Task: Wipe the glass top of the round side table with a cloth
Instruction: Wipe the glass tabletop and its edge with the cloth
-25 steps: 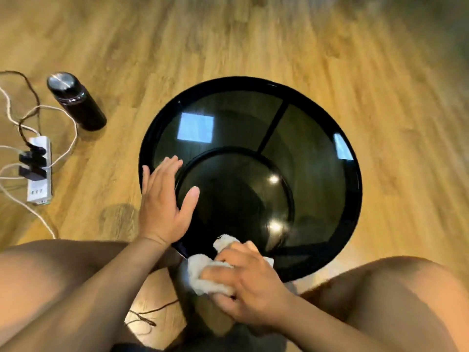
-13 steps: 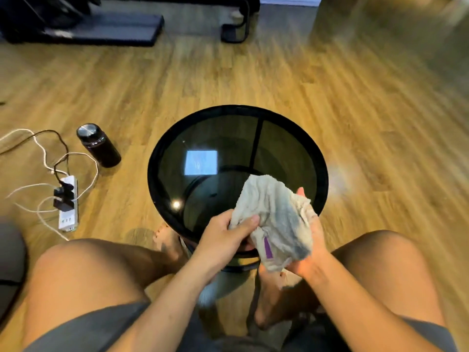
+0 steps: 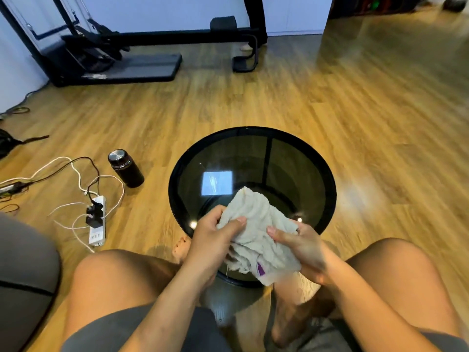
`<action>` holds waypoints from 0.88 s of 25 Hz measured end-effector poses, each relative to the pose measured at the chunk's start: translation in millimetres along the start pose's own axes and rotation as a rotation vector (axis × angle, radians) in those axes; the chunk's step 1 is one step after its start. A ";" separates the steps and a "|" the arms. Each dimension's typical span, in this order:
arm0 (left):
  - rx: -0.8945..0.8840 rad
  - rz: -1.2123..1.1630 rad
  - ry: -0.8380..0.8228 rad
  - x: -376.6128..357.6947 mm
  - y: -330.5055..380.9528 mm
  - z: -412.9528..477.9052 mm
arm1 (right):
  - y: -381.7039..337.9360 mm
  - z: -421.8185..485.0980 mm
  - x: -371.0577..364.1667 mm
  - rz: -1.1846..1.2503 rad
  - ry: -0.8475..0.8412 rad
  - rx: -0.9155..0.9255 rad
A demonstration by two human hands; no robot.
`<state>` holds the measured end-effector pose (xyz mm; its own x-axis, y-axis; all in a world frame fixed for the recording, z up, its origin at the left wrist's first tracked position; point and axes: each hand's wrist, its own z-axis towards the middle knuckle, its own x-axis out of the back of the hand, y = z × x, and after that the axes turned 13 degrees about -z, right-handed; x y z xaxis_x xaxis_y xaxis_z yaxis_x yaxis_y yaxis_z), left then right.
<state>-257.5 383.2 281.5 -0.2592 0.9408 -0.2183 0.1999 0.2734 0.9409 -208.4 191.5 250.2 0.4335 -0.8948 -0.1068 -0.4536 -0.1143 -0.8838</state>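
Observation:
The round side table (image 3: 327, 179) has a dark glass top in a black rim and stands on the wooden floor between my knees. A crumpled grey-white cloth (image 3: 256, 224) with a small purple tag is held above the near part of the glass. My left hand (image 3: 215, 237) grips its left edge, thumb on top. My right hand (image 3: 302, 245) holds the right side, fingers curled under the cloth and thumb over it. The cloth hides the near edge of the glass.
A dark bottle (image 3: 125, 167) stands on the floor left of the table. Beside it lie a white power strip (image 3: 97, 219) and tangled cables. A black exercise machine (image 3: 114, 54) stands by the far wall. A grey cushion (image 3: 22, 280) is at my left.
My left hand left the glass and took the cloth's left edge. Both hands lifted the cloth off the table's near edge and spread it. The view tilted up, showing more of the room.

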 end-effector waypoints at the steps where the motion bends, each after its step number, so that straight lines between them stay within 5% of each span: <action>1: 0.050 -0.067 0.021 3.0 -2.2 -1.6 | -0.5 0.2 3.4 -0.025 0.026 0.033; 8: 0.483 -0.312 -0.262 29.3 1.9 -18.3 | -22.6 -8.6 22.1 -0.155 -0.312 0.134; 12: 0.225 -0.130 -0.135 5.2 -6.2 -0.5 | -43.1 -3.5 28.2 -0.545 -0.005 0.268; 14: 0.105 0.062 -0.059 -7.2 -11.5 22.7 | -54.2 14.2 40.7 -0.641 0.227 0.254; 17: -0.094 0.765 0.027 9.3 -35.4 64.6 | -37.4 46.6 53.5 -1.196 0.545 0.028; 19: -0.193 1.116 0.038 33.9 -52.4 89.3 | 4.3 62.5 35.2 -1.418 0.462 -0.034; 22: -0.260 1.312 0.055 69.4 -70.2 116.9 | 53.0 83.1 7.7 -1.603 0.418 -0.039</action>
<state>-179.1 452.7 170.0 -0.0543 0.4657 0.8833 0.1457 -0.8714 0.4684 -164.4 214.4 164.8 0.2269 0.0895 0.9698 0.1979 -0.9792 0.0441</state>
